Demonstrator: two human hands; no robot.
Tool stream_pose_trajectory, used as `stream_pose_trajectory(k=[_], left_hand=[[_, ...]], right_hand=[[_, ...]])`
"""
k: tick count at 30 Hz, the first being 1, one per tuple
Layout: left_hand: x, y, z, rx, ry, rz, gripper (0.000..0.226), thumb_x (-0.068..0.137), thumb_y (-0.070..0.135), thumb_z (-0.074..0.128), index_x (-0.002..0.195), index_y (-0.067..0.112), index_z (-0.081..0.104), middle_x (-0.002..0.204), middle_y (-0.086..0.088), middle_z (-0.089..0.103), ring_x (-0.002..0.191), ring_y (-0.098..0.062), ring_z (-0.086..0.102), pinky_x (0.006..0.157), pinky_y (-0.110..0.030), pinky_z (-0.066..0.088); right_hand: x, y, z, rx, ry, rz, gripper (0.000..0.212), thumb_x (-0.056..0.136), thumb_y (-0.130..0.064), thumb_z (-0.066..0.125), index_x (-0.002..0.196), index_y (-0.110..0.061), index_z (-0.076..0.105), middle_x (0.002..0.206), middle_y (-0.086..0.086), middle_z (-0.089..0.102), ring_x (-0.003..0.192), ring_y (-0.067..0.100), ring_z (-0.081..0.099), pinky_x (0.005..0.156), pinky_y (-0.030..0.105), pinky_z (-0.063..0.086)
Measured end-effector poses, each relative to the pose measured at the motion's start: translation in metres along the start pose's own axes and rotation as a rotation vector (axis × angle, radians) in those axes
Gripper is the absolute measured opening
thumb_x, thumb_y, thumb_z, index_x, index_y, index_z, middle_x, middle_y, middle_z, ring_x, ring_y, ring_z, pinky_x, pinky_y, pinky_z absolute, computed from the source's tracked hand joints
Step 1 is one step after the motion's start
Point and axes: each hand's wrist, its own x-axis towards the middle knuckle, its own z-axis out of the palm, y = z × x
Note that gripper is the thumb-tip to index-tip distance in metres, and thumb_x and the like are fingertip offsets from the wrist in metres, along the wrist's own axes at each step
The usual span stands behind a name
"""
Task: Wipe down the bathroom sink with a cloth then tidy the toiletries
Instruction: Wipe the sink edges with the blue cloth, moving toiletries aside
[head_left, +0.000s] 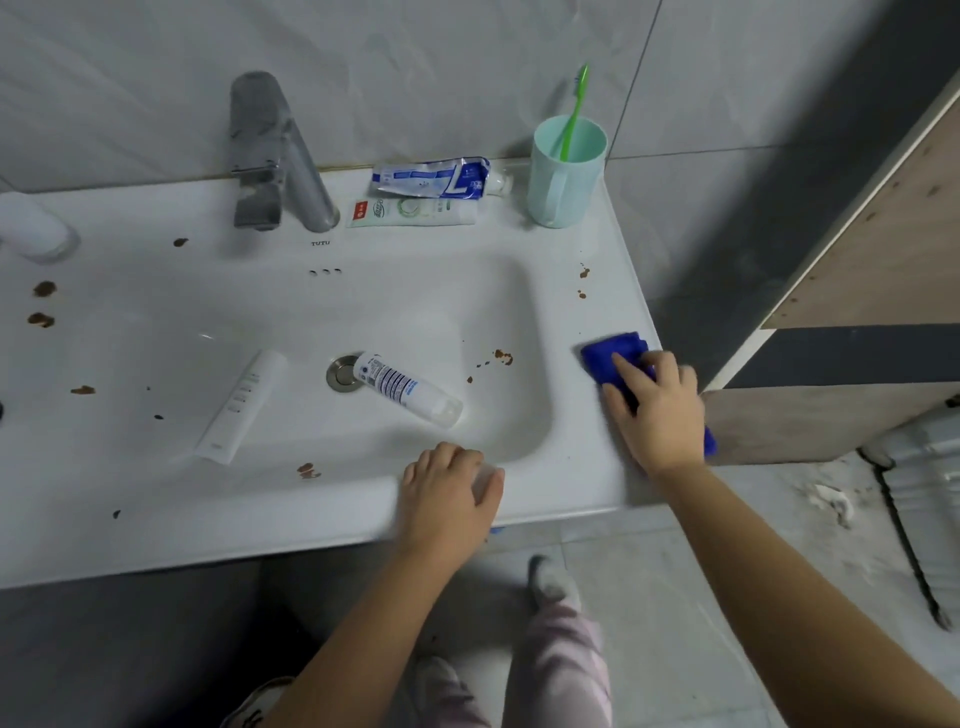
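My right grip (657, 410) lies flat, fingers spread, pressing the blue cloth (615, 351) onto the right rim of the sink (571, 483). My left grip (449, 493) rests relaxed on the front edge. The cloth looks soft, light and limp, so I judge a flat palm handles it better than a pinch.

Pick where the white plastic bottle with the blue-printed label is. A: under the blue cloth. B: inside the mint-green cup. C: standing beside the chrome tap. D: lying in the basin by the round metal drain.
D: the white plastic bottle lies on its side in the sink basin, one end at the round metal drain.
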Motion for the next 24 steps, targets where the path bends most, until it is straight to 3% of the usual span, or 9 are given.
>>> stream_pose_trajectory(k=[5,9,11,16,20,24], left_hand=[[0.02,0.02,-0.003,-0.087,0.034,0.017,0.027,0.078,0.025,0.063,0.099,0.008,0.066,0.098,-0.012,0.064,0.091,-0.034,0.058,0.08,-0.042,0.044],[0.049,0.039,-0.002,-0.111,0.068,0.035,0.039,0.078,0.035,0.049,0.098,0.006,0.066,0.098,-0.012,0.064,0.09,-0.033,0.059,0.08,-0.039,0.046],[0.059,0.046,0.0,-0.139,0.075,0.017,0.047,0.077,0.039,0.042,0.1,0.006,0.066,0.1,-0.012,0.064,0.091,-0.031,0.059,0.081,-0.036,0.045],[0.073,0.06,0.012,-0.217,0.044,-0.092,0.033,0.081,0.023,0.066,0.106,0.004,0.063,0.106,-0.013,0.062,0.097,-0.029,0.057,0.086,-0.034,0.041],[0.081,0.073,0.018,-0.216,0.099,-0.104,0.035,0.075,0.016,0.073,0.105,0.003,0.063,0.104,-0.014,0.062,0.096,-0.031,0.059,0.085,-0.042,0.048],[0.097,0.085,0.02,-0.229,0.14,-0.123,0.045,0.075,0.023,0.074,0.114,0.004,0.059,0.115,-0.012,0.06,0.108,-0.028,0.055,0.094,-0.041,0.044]], right_hand=[[-0.019,0.009,-0.007,0.127,-0.181,-0.469,0.028,0.077,-0.024,0.068,0.103,-0.012,0.069,0.1,0.015,0.061,0.08,0.034,0.055,0.068,0.035,0.049],[0.077,0.005,0.005,0.078,-0.179,-0.377,0.029,0.08,-0.014,0.07,0.108,-0.006,0.067,0.104,0.021,0.059,0.085,0.041,0.053,0.072,0.046,0.049],[0.081,0.01,0.009,0.099,-0.201,-0.447,0.031,0.078,-0.014,0.071,0.107,-0.007,0.067,0.103,0.02,0.06,0.084,0.039,0.053,0.07,0.043,0.049],[0.05,0.053,-0.004,0.178,-0.327,-0.701,0.037,0.072,-0.023,0.076,0.108,-0.017,0.066,0.102,0.01,0.062,0.088,0.023,0.048,0.066,0.03,0.045],[0.116,0.029,0.012,0.121,-0.246,-0.603,0.033,0.069,-0.014,0.079,0.1,-0.009,0.07,0.095,0.016,0.064,0.077,0.035,0.059,0.057,0.035,0.05],[0.082,0.06,0.004,0.126,-0.208,-0.63,0.026,0.08,-0.02,0.064,0.105,-0.013,0.067,0.1,0.013,0.064,0.082,0.027,0.054,0.063,0.035,0.049]])
